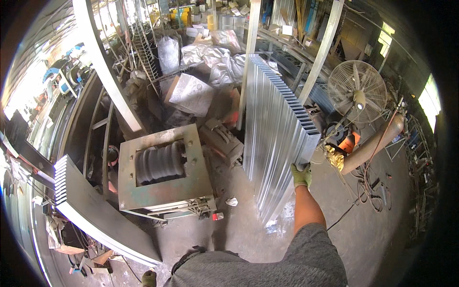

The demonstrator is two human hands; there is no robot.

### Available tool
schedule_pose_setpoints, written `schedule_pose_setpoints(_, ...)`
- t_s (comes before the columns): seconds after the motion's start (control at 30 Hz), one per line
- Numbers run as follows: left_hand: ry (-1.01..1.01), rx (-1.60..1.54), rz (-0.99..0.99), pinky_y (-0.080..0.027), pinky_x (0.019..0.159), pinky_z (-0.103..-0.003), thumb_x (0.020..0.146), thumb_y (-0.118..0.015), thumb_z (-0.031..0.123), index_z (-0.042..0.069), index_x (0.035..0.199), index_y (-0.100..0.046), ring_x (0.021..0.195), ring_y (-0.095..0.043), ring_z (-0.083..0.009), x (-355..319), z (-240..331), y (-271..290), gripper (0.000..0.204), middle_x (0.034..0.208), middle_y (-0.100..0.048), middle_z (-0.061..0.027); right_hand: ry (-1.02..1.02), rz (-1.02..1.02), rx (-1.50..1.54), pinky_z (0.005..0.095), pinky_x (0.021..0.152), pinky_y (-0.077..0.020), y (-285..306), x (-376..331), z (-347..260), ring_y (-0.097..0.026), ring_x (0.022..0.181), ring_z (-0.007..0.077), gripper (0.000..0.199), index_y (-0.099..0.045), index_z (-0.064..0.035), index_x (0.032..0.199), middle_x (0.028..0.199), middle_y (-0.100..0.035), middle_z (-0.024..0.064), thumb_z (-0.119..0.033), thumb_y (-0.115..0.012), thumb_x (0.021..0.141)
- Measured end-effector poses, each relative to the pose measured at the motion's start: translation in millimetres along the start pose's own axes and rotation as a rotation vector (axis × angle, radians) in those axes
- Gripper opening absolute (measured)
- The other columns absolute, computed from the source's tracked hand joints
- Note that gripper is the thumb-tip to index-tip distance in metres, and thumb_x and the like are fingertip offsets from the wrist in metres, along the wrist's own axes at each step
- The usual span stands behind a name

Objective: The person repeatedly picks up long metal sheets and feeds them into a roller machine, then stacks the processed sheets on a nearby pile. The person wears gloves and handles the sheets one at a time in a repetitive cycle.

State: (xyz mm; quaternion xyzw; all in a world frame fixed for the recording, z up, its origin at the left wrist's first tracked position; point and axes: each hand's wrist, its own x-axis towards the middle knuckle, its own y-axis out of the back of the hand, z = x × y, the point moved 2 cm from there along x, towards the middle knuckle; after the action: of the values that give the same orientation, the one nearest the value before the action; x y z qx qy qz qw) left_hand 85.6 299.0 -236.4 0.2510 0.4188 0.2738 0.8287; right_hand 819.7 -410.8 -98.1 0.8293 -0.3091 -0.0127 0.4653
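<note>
Our right hand (301, 175) (gloved) grips the near corner of the upright stack of metal profiles (279, 129) — right of the roller machine (162, 165). Our left hand (148, 278) hangs low; we cannot tell its grip.

The right hand (301, 175), in a green glove, grips the near corner of an upright stack of ribbed metal sheets (277, 138) standing on the concrete floor (244, 229). The left hand (148, 278), also gloved, hangs low at the bottom edge, holding nothing visible. Left of the stack sits a roller machine (162, 167); a second sheet stack (95, 210) leans further left. A fan (357, 92) stands to the right.
</note>
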Motion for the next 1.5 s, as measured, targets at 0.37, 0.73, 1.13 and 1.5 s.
schedule_pose_setpoints(0.37,0.037,-0.192,0.011,-0.056,0.111,-0.041,0.094,-0.075,0.042,-0.004,0.135,-0.073,0.127,-0.073,-0.0335,-76.5,15.6,-84.1,0.061,0.131,-0.077,-0.0263,0.313,-0.215,0.484,0.0339,0.106,-0.0547,88.8,-84.6,-14.7,-0.067,0.119,0.0212,0.078,-0.061,0.0037,0.145,0.129,-0.070,0.0123,-0.027,-0.095,0.083)
schedule_pose_setpoints(0.73,-0.359,-0.062,0.141,-0.047,0.122,-0.048,0.088,-0.084,0.060,0.004,0.156,-0.056,0.147,-0.056,-0.0422,-143.0,102.6,-59.0,0.092,0.157,-0.059,-0.0247,0.526,-0.857,1.091,0.0344,0.102,-0.0507,147.8,-221.1,-252.3,-0.060,0.117,0.0162,0.056,-0.063,0.0011,0.141,0.132,-0.067,0.0061,-0.028,-0.085,0.098)
schedule_pose_setpoints(1.13,-0.231,0.165,0.619,-0.051,0.103,-0.057,0.087,-0.081,0.035,0.008,0.147,-0.061,0.119,-0.068,-0.0411,-206.1,-12.8,9.6,0.069,0.140,-0.069,-0.0170,0.091,-1.290,1.278,0.0474,0.102,-0.0544,126.0,-381.8,-361.6,-0.067,0.121,0.0250,0.061,-0.063,-0.0138,0.146,0.132,-0.070,0.0072,-0.049,-0.077,0.099)
schedule_pose_setpoints(1.5,-0.383,0.186,0.464,-0.058,0.083,-0.053,0.088,-0.076,0.023,0.015,0.110,-0.074,0.098,-0.074,-0.0393,-251.0,129.5,-5.9,0.024,0.104,-0.078,-0.0111,-0.159,-1.641,0.965,0.0396,0.103,-0.0541,20.3,-506.4,-323.4,-0.065,0.113,0.0193,0.065,-0.060,-0.0151,0.146,0.124,-0.067,0.0043,-0.062,-0.073,0.102)
